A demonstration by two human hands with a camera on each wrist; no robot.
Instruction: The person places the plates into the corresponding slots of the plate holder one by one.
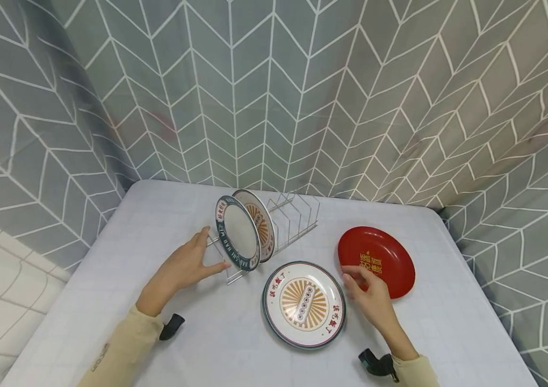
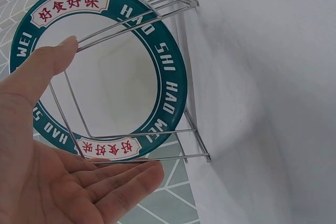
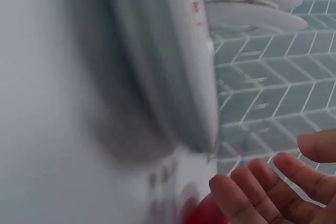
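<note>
At the near end of a wire dish rack (image 1: 298,237), my left hand (image 1: 184,266) grips the end frame, thumb on one side and fingers on the other. Two plates stand upright in the rack: a green-rimmed plate (image 2: 118,82) with red characters, and behind it a white plate (image 1: 265,228) with an orange sunburst. A short stack of plates (image 1: 303,305) lies flat on the table, a sunburst plate on top. My right hand (image 1: 370,298) hovers right of this stack, fingers loosely bent and holding nothing. In the right wrist view, the fingers (image 3: 236,198) are apart from the stack's edge.
A red plate (image 1: 395,263) with gold characters lies just beyond my right hand. The table has a white cloth (image 1: 235,344). Grey curtains (image 1: 274,97) with white chevrons hang around its back and sides. Each wrist carries a black camera mount (image 1: 172,327).
</note>
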